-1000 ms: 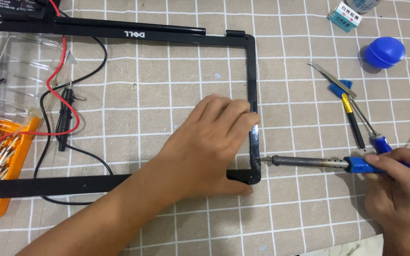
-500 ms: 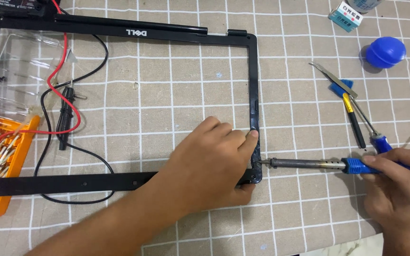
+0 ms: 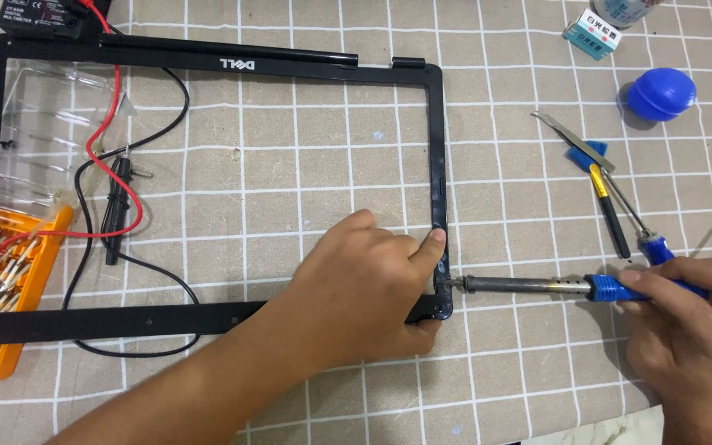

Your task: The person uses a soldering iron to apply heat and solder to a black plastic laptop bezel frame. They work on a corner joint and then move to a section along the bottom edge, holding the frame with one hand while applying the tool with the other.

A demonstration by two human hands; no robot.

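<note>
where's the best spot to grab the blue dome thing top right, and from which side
Probably from straight above, fingers around the rounded sides of the blue dome. It sits with its broad side down on the checked cloth, with open cloth all round; the nearest things are a small box and metal tweezers, both apart from it. Its smooth curve may slip, so grip low near the base.

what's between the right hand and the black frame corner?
Head view: only the soldering iron's metal barrel spans it, from the right hand to the frame edge beside the left hand.
</note>
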